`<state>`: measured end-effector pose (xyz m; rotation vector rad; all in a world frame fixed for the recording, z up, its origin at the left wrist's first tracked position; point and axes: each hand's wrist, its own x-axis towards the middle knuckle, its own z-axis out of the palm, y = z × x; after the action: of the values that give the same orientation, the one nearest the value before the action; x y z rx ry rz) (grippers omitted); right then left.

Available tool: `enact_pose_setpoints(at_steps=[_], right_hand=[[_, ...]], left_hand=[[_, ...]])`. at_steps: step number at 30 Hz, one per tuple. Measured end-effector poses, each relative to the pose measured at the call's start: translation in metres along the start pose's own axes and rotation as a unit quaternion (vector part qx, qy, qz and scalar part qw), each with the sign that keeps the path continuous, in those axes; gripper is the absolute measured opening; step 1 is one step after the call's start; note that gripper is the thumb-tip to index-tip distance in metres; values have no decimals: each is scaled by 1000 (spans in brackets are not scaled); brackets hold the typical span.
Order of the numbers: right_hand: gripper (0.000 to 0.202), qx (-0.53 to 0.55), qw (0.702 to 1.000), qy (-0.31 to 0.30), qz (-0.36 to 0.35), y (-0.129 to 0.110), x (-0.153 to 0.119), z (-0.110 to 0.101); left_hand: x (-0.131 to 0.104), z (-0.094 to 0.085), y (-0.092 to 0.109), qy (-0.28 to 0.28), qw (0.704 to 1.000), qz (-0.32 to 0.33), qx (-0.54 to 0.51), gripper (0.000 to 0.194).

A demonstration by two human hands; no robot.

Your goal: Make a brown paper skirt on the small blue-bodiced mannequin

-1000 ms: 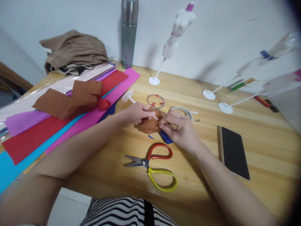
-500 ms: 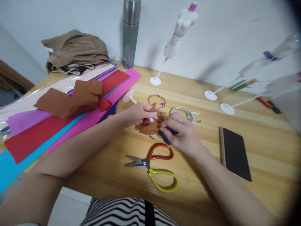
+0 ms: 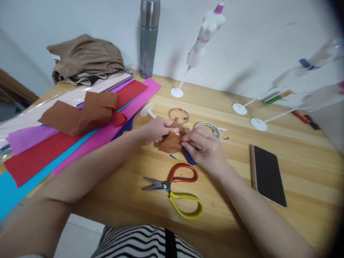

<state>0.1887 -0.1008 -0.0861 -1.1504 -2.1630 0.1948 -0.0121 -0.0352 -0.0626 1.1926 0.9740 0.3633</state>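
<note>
My left hand (image 3: 158,129) is closed around a small mannequin, which lies tilted on its side; its white round base (image 3: 147,109) sticks out to the left, and the hands hide most of its body. Brown crepe paper (image 3: 170,142) is gathered about the mannequin. The fingertips of my right hand (image 3: 205,145) pinch this paper's right edge. Under that hand, a piece of dark blue paper (image 3: 190,157) shows on the table. Scissors (image 3: 166,186) with one red and one yellow handle lie just below the hands, blades parted and pointing left.
Crepe paper strips (image 3: 40,157) and a loose brown piece (image 3: 91,113) cover the left side. Behind stand a thermos (image 3: 149,46) and a white mannequin (image 3: 205,36). Two tape rolls (image 3: 179,109) (image 3: 216,129) lie past my hands. A phone (image 3: 269,175) rests at right.
The lower flap of brown paper has swung up and now covers more of the mannequin between my hands. My right hand has shifted slightly left, still pinching the paper.
</note>
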Motion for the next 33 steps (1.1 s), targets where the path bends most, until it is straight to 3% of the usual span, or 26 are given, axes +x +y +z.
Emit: enact_pose_setpoints(at_steps=[13,20,23,33], right_hand=[[17,4,1000,-14,8,-1,1,-3],[20,18,989,-75,-124,1,3,-22],[20,47,983,-111,-137,3,1,-28],[18,37,994,-46,-96,15,6,-7]], left_hand=[[1,-2,-1,-11,1000,8,-5,28],[5,-7,-8,-46,997,60,20,47],[5,-8,-9,-55,996,63,23,47],[6,-4,-8,-34,999,38,4,35]])
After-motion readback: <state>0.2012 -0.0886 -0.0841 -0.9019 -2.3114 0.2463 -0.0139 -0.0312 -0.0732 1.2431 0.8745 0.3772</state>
